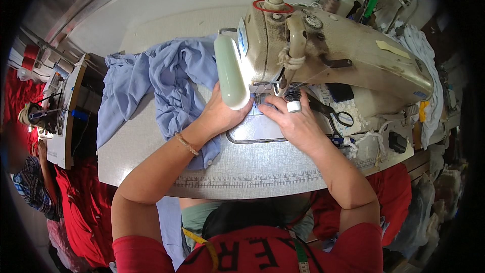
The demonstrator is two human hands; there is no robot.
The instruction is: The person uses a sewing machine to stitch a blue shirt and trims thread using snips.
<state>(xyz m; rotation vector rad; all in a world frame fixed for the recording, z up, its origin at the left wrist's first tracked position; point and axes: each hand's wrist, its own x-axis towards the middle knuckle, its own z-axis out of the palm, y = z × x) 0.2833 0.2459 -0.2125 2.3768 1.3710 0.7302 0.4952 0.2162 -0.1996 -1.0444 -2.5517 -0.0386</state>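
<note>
A light blue garment [174, 78] lies crumpled on the left of the sewing table, part of it under my left forearm. My left hand [227, 111] is beside the needle of a beige sewing machine [343, 45]; a pale green lamp [232, 73] hides most of its fingers, and only the thumb side shows. Opposite it, my right hand [297, 122] rests by the presser foot, with bent fingers and thumb closed on a small bit of light blue cloth [256, 107]. A white-and-black spool-like part [293, 102] covers some of its fingers.
Black-handled scissors [343, 118] lie right of my right hand, near a dark phone-like object [341, 92]. A measuring scale [252, 179] runs along the table's front edge. At far left, another person's arm [45, 172] is at a second machine [38, 114]. Red cloth [83, 212] hangs below.
</note>
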